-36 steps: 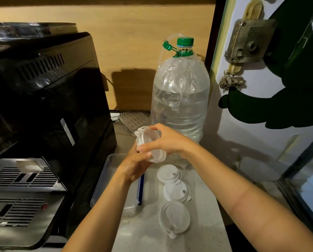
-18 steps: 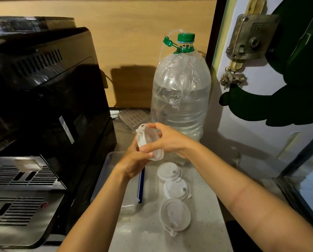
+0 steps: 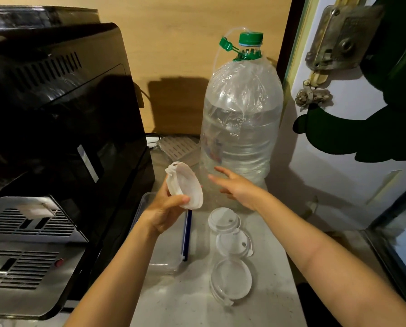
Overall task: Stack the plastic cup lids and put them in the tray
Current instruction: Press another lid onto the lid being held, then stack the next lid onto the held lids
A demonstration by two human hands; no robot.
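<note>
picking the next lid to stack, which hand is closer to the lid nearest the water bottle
Right. The right hand hovers open just above and behind that lid. The left hand is off to its left, over the tray, holding the stacked lids.

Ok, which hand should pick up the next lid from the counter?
The right hand, most likely. It is open and empty, hovering just above the nearest loose lid on the counter. The left hand is occupied, its grip closed on the stacked lids over the tray.
</note>
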